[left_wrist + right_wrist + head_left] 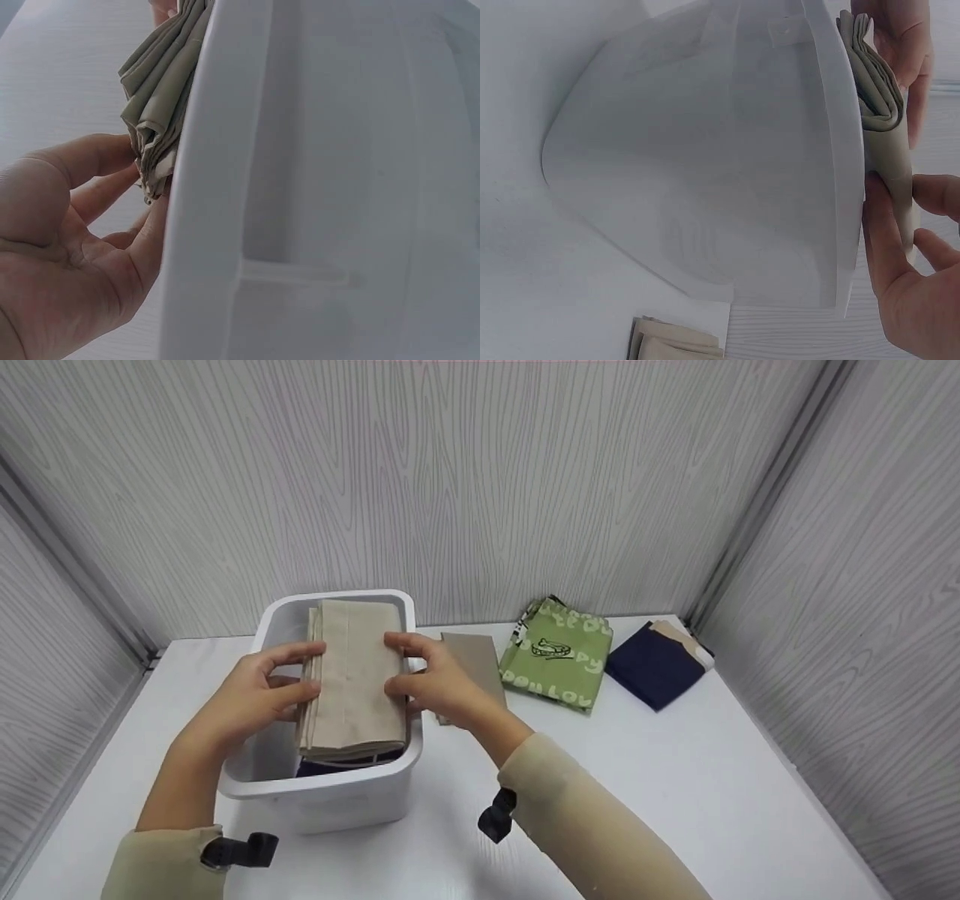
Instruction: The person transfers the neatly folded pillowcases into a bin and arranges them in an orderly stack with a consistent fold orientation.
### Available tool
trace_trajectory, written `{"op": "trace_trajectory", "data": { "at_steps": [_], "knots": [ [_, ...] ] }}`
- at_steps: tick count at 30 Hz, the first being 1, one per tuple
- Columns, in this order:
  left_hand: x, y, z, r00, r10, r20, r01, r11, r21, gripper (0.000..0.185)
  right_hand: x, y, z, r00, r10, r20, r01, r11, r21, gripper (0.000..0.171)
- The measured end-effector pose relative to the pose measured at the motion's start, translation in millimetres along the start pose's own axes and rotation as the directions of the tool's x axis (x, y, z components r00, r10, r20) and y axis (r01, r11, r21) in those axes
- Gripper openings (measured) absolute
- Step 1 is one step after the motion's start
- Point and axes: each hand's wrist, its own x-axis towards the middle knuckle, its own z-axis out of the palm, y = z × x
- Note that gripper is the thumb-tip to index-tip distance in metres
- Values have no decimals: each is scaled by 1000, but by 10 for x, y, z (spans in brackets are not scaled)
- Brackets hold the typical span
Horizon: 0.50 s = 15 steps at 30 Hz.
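A folded beige cloth (356, 682), several layers thick, is held at the mouth of a white plastic bin (345, 806). My left hand (259, 686) pinches its left edge, thumb and fingers on either side of the layers. On the opposite edge, my right hand (439, 679) grips it the same way. The left wrist view shows the cloth's stacked folds (161, 97) by the bin's rim, and from the right wrist the rolled end (881, 105) shows just above the rim. Dark navy fabric (322, 767) peeks out below the cloth inside the bin; the rest of it is hidden.
Right of the bin lies a folded taupe cloth (480, 660), partly behind my right hand. Beyond it are a green printed folded cloth (559, 660) and a navy folded one (656, 667) with a beige corner. Wood-grain panels (450, 495) enclose the white table (675, 795).
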Motion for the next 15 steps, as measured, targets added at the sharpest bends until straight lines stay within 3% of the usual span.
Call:
{"op": "trace_trajectory", "data": {
  "at_steps": [15],
  "knots": [
    [55, -42, 9, 1000, -25, -1, 25, 999, 21, 63, 33, -9, 54, 1000, -16, -21, 14, 998, -60, 67]
  ]
}}
